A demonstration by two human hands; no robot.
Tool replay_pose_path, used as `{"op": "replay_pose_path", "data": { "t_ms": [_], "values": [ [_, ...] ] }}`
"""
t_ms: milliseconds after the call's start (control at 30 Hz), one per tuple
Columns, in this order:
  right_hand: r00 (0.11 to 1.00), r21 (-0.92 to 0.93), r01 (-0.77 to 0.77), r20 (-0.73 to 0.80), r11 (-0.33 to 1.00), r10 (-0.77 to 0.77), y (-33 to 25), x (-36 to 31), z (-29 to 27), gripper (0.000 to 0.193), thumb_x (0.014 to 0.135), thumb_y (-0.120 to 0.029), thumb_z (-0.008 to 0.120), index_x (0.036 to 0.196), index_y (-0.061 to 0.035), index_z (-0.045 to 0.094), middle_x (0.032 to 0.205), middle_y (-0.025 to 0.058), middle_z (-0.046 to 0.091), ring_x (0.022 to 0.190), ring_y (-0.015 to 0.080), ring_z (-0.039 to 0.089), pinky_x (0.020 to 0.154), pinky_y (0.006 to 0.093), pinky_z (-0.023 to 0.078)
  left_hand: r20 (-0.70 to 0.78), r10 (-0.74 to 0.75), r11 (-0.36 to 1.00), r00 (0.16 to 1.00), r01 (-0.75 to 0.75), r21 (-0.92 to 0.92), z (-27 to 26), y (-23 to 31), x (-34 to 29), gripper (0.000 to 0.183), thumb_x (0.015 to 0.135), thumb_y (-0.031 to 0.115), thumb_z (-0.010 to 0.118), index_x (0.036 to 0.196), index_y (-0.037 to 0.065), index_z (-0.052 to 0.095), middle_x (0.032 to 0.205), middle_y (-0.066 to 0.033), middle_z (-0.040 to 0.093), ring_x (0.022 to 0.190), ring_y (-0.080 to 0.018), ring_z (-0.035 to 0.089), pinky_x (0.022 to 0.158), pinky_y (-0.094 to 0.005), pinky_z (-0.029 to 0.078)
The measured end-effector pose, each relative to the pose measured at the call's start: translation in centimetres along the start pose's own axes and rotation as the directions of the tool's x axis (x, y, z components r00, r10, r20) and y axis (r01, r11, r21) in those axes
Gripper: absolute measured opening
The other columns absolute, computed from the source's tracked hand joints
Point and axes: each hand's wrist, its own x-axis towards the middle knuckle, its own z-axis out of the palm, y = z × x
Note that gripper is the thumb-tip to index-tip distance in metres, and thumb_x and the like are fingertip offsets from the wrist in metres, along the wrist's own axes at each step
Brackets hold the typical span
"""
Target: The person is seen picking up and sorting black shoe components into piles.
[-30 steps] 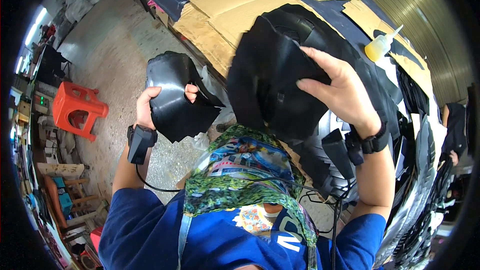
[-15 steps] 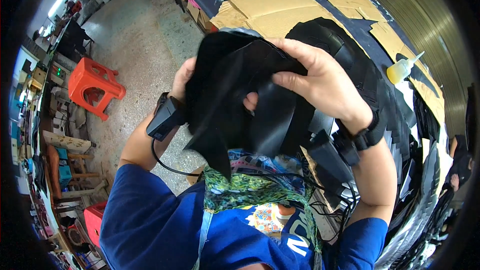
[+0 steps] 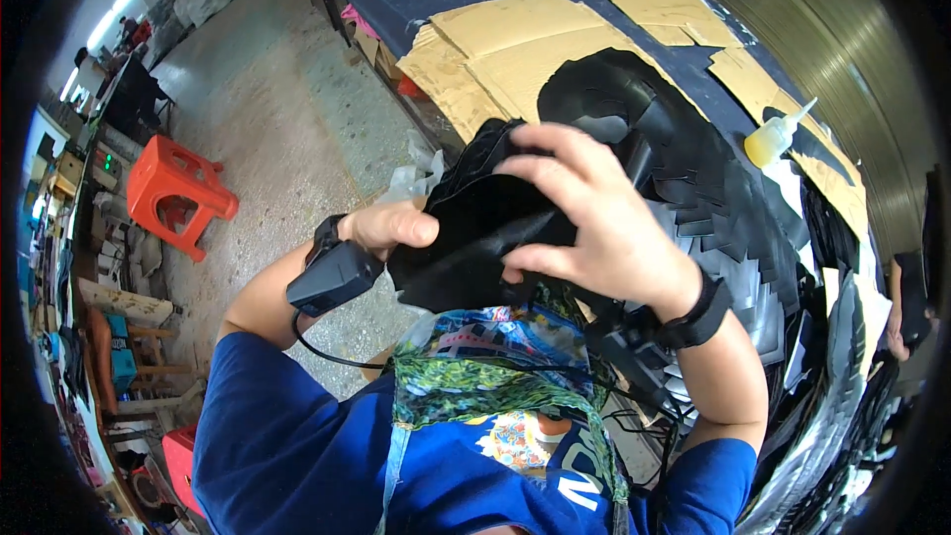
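In front of my chest is a black leather-like piece [image 3: 464, 250], its folded sheets bent into a hollow. My left hand [image 3: 389, 227] grips its left side, with the thumb on top and the other fingers hidden underneath. Over the piece's right side curves my right hand [image 3: 604, 218]. Its fingers and thumb are spread apart, close to the dark edge; whether the tips touch it I cannot tell. Many similar black pieces lie overlapped in a long stack [image 3: 684, 159] to the right.
Cardboard sheets [image 3: 535, 35] cover part of the dark table [image 3: 396, 0]. A bottle of yellow liquid with a thin nozzle [image 3: 773, 139] stands at the right. On the floor at left is a red plastic stool [image 3: 178, 193]. Cables hang near my right arm; another person's arm [image 3: 897, 317] shows far right.
The black piece has been lowered and folded so that its hollow faces up. My left thumb has come onto its top, and my right fingers have spread away from their earlier grip.
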Motion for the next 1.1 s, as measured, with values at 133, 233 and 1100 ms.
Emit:
{"op": "replay_pose_path", "data": {
  "t_ms": [133,233,1100],
  "values": [
    [0.996,0.066,-0.028,-0.086,0.997,0.034,0.5,-1.0,0.6,0.031,0.067,-0.02,0.068,0.089,-0.0047,0.053,0.105,0.014,0.049,0.095,0.0311,0.048,0.081,0.0372,0.039,0.054,-0.11,0.994,0.992,0.111,-0.015,1.4,0.3,0.1,0.109,0.047,0.05,0.078,0.13,-0.001,0.027,0.124,-0.0217,0.041,0.113,-0.0294,0.044,0.097,-0.0389,0.033],
    [0.99,0.13,-0.096,-0.094,0.987,0.108,0.8,-1.8,1.1,0.027,0.069,-0.017,0.067,0.086,-0.003,0.052,0.101,0.0152,0.05,0.09,0.0313,0.05,0.077,0.0371,0.041,0.194,-0.087,0.996,0.977,0.091,-0.01,0.6,-0.3,-0.1,0.098,0.054,0.037,0.079,0.128,-0.002,0.028,0.125,-0.0196,0.04,0.114,-0.0278,0.043,0.099,-0.0379,0.031],
    [0.857,-0.391,-0.51,-0.159,0.766,0.49,11.6,-6.9,-1.8,0.031,0.065,-0.019,0.068,0.092,-0.0055,0.058,0.099,0.0108,0.053,0.097,0.0277,0.048,0.084,0.0373,0.038,0.016,-0.285,0.896,0.958,0.26,0.361,0.9,-0.6,-3.5,0.041,0.084,0.032,0.051,0.108,-0.002,0.051,0.11,-0.0118,0.052,0.102,-0.0207,0.049,0.091,-0.0322,0.036]
  ]
}}
